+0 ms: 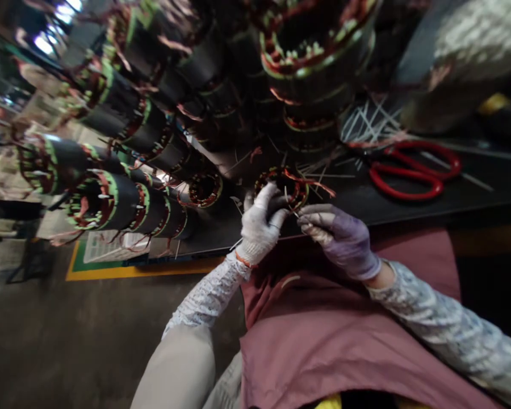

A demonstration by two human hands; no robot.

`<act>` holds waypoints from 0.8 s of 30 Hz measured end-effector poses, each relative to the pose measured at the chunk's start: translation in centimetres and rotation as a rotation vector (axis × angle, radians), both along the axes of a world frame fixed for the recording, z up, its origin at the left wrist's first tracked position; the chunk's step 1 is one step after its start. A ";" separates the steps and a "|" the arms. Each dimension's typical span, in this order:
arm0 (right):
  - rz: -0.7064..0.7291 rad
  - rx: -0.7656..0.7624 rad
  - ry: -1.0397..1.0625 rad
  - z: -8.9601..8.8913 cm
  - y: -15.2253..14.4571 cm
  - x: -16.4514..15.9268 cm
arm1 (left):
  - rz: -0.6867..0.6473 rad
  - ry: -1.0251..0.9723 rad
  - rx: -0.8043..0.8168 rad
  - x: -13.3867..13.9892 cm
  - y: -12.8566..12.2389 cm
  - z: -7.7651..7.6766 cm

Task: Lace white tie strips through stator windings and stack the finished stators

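A small motor stator [300, 196] with copper windings stands on the dark bench, its ring opening facing up. My left hand [262, 218], in a whitish glove, grips the near-left rim of this stator, fingers reaching over the opening. At the near-right edge, my right hand [338, 233], in a purple-stained glove, has its fingers pinched together around a thin pale strand. Blur hides whether that strand is wire or cord. Orange-red lead wires [317, 184] stick out from the stator's right side.
Stacked stators [319, 74] rise behind my hands, and more rows of stators [111, 199] lie to the left. Red-handled scissors [409, 173] lie at the right, beside loose white strips [372, 125]. The bench [392, 207] ends close to my apron [323, 335].
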State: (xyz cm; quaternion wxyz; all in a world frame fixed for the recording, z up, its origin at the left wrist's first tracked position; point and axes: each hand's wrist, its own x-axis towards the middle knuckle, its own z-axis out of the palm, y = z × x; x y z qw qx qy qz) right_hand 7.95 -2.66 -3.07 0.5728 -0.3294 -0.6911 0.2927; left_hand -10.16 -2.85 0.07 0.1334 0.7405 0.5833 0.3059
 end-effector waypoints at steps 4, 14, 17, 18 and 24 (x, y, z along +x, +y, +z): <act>-0.043 0.024 -0.127 1.9 -0.6 0.6 | -0.020 -0.043 0.190 0.5 0.0 -0.2; -0.157 0.186 -0.502 3.1 1.1 -0.8 | -0.139 -0.024 0.235 -0.4 0.5 -0.6; -0.227 0.296 -0.614 3.2 1.3 -0.8 | -0.174 -0.010 0.229 -0.5 0.5 -0.9; -0.242 0.326 -0.665 3.4 1.3 -0.7 | -0.186 0.011 0.215 -0.5 0.6 -0.9; -0.038 0.463 -0.758 5.4 0.7 1.0 | -0.268 0.162 0.114 -1.2 0.9 -0.2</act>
